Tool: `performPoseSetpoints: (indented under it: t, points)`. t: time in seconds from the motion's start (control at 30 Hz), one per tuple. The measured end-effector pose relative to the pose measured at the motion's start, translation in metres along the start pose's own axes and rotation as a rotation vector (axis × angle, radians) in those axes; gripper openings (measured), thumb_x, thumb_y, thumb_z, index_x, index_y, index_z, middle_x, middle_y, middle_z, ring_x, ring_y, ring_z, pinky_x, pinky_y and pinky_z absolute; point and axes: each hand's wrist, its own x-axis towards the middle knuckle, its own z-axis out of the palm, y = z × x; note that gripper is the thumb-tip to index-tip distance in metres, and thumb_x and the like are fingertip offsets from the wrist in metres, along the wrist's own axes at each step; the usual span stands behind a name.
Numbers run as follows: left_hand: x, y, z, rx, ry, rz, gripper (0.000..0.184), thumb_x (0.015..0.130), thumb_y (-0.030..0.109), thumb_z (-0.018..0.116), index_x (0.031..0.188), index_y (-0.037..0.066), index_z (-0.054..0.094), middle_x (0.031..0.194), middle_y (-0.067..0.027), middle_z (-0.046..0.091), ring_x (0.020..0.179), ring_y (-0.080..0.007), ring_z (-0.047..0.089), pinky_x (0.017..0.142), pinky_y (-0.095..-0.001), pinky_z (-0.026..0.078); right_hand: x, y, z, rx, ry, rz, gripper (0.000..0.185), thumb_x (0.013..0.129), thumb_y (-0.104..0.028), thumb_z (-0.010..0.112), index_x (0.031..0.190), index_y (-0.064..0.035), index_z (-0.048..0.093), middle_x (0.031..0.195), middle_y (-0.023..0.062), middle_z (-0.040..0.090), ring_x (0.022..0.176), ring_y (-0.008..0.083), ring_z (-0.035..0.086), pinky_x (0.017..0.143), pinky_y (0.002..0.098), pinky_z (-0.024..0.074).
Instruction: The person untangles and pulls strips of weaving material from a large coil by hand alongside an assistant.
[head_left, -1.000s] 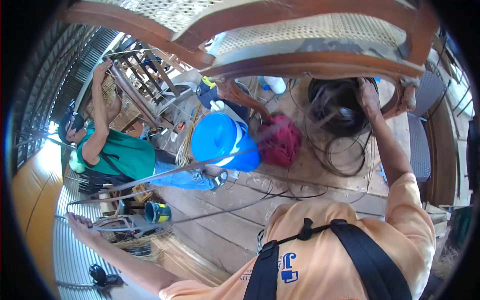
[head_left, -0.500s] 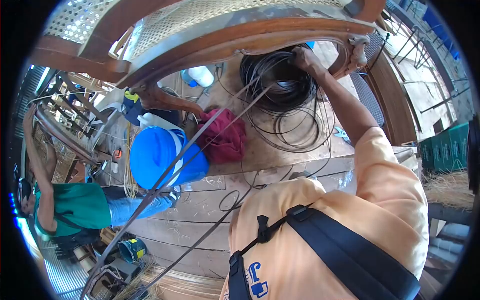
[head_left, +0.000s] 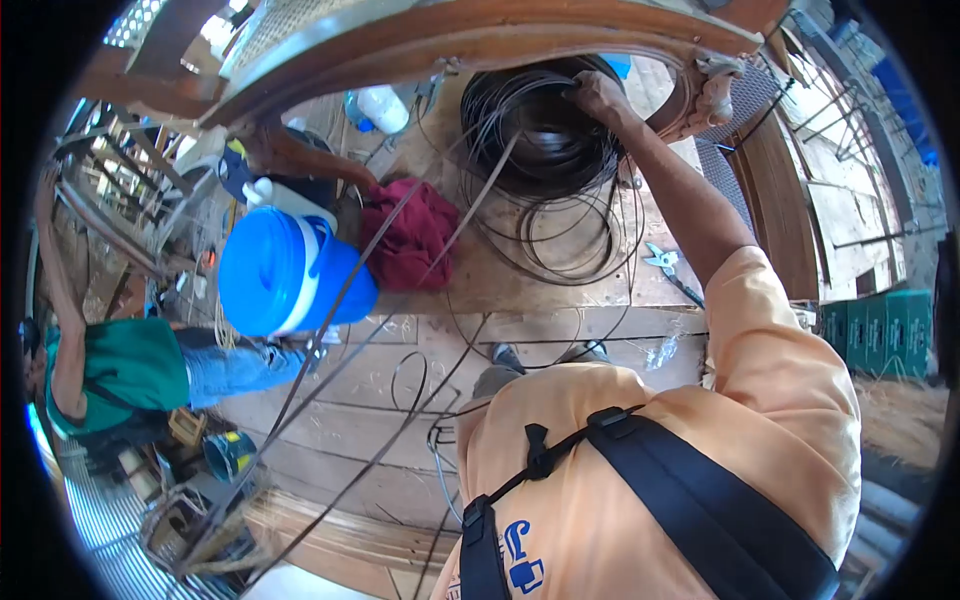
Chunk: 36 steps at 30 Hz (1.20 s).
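Currently, head view: one dark coil (head_left: 487, 130), on the counter (head_left: 500, 287), partly hidden by a wooden frame (head_left: 480, 42). Right hand (head_left: 600, 97): grip closed on the coil's upper right rim. Strands (head_left: 494, 174): slanting from the coil toward lower left. Left hand: outside the view, grip cannot be told. Red cloth (head_left: 410, 235): left of the coil. Blue cooler (head_left: 262, 270): beside the cloth. Pliers (head_left: 672, 272): near the right forearm.
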Motion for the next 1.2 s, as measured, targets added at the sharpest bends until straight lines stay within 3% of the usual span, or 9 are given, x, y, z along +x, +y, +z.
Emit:
performPoseSetpoints:
  t: [0.07,0.2,0.4,0.6,0.77,0.87,0.97,1.07,1.2]
  points:
    - [0.006,0.003,-0.037,0.012,-0.052,-0.065,0.023,0.091,0.028,0.056,0.078,0.012,0.046,0.062,0.0034,0.033,0.053,-0.0066,0.034,0.047,-0.0213,0.030,0.018,0.044,0.048,-0.057,0.106,-0.364,0.024,0.080,-0.027,0.060,0.079,-0.0042,0.067,0.083,0.0165,0.064,0.082,0.0322,0.062,0.073,0.0381,0.0503]
    - [0.011,0.015,-0.099,0.018,-0.253,-0.198,0.024,0.092,0.028,0.056,0.077,0.012,0.045,0.062,0.0035,0.033,0.053,-0.0064,0.033,0.046,-0.0211,0.029,0.031,0.047,0.066,-0.566,0.092,-0.518,0.024,0.084,-0.036,0.058,0.085,-0.0150,0.069,0.079,0.0126,0.065,0.074,0.0254,0.064,0.064,0.0369,0.0498]
    - [-0.075,0.043,-0.071,0.210,-0.017,-0.098,0.023,0.088,0.028,0.062,0.097,0.008,0.056,0.072,0.0049,0.041,0.062,-0.0045,0.037,0.057,-0.0201,0.035,0.079,0.109,0.131,-0.665,0.151,-0.701,0.022,0.090,-0.022,0.047,0.098,-0.0159,0.066,0.085,0.0109,0.065,0.083,0.0278,0.064,0.068,0.0372,0.0514]
    - [-0.134,0.018,-0.094,0.213,-0.063,-0.158,0.019,0.090,0.023,0.060,0.099,0.007,0.061,0.077,0.0039,0.053,0.065,-0.0051,0.045,0.060,-0.0186,0.040,0.070,0.064,0.079,0.110,-0.252,0.040,0.043,0.084,-0.047,0.052,0.100,-0.0096,0.066,0.095,0.0188,0.065,0.095,0.0310,0.062,0.081,0.0396,0.0470]
    - [-0.194,-0.056,-0.084,0.288,-0.166,-0.235,0.020,0.090,0.021,0.059,0.100,0.003,0.059,0.079,0.0002,0.055,0.066,-0.0073,0.051,0.061,-0.0192,0.043,0.079,0.074,0.087,-0.083,-0.185,-0.094,0.047,0.083,-0.050,0.053,0.096,-0.0070,0.067,0.092,0.0162,0.067,0.089,0.0298,0.064,0.076,0.0385,0.0473]
    - [-0.228,-0.130,-0.069,0.295,-0.251,-0.325,0.023,0.089,0.024,0.059,0.103,0.005,0.058,0.079,0.0022,0.050,0.065,-0.0091,0.048,0.061,-0.0226,0.040,0.080,0.094,0.107,0.390,-0.223,-0.110,0.042,0.085,-0.044,0.052,0.093,-0.0060,0.067,0.088,0.0148,0.067,0.086,0.0281,0.065,0.074,0.0367,0.0478]
    - [-0.274,-0.182,-0.032,0.279,-0.305,-0.448,0.019,0.088,0.027,0.060,0.091,0.008,0.058,0.074,0.0014,0.051,0.065,-0.0095,0.048,0.061,-0.0232,0.042,0.050,0.047,0.061,0.065,-0.199,-0.028,0.033,0.087,-0.036,0.054,0.094,-0.0069,0.067,0.082,0.0130,0.067,0.080,0.0256,0.065,0.070,0.0343,0.0479]
    - [-0.312,-0.236,-0.007,0.646,-0.599,-0.372,0.014,0.088,0.023,0.055,0.089,0.009,0.055,0.069,-0.0010,0.049,0.061,-0.0109,0.048,0.056,-0.0274,0.043,0.074,0.080,0.106,-0.671,-0.040,-0.586,0.028,0.086,-0.033,0.056,0.099,-0.0098,0.066,0.080,0.0127,0.066,0.076,0.0256,0.064,0.067,0.0337,0.0473]
    - [-0.389,-0.281,0.063,-0.275,-0.481,-0.995,0.011,0.087,0.022,0.059,0.084,0.014,0.054,0.057,0.0067,0.039,0.045,-0.0054,0.033,0.046,-0.0207,0.032,0.011,0.017,0.030,0.391,-0.088,-0.097,0.040,0.075,-0.029,0.070,0.097,0.0022,0.063,0.069,0.0057,0.060,0.064,0.0150,0.057,0.060,0.0299,0.0447]
